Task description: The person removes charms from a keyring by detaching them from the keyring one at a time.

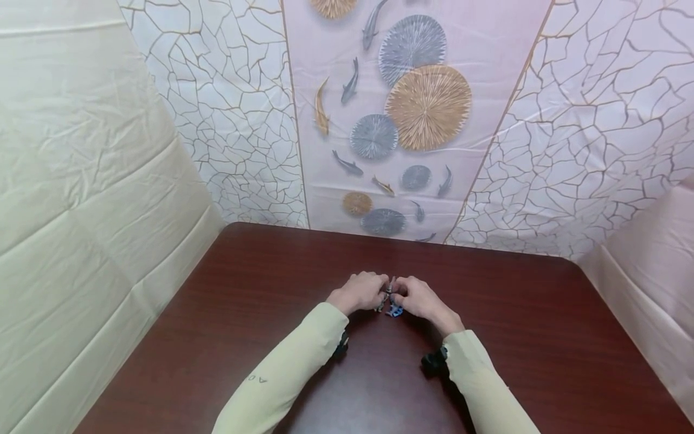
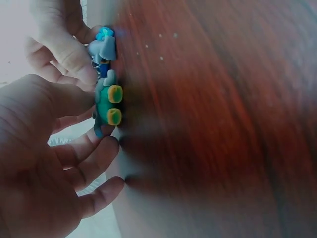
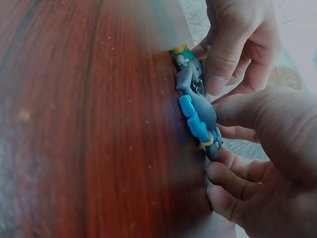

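Two small figurines with metal rings, apparently keychains, lie side by side at the table's middle. My left hand (image 1: 363,290) pinches the grey-and-green figurine (image 2: 105,105), which has yellow-rimmed round feet, between thumb and fingers. The grey-and-blue figurine (image 3: 202,110) is pinched by my right hand (image 1: 420,298), and its bright blue parts face the table. Both figurines stay close to the tabletop, nearly touching each other. Between them a small metal ring (image 3: 197,87) shows in the right wrist view. The fingers hide part of each figurine.
A dark red-brown wooden table (image 1: 260,265) spreads under both hands. Behind it hangs a patterned cloth (image 1: 336,181), with plain cream cloth (image 1: 97,241) at the left side. Each forearm wears a dark wrist device (image 1: 434,363).
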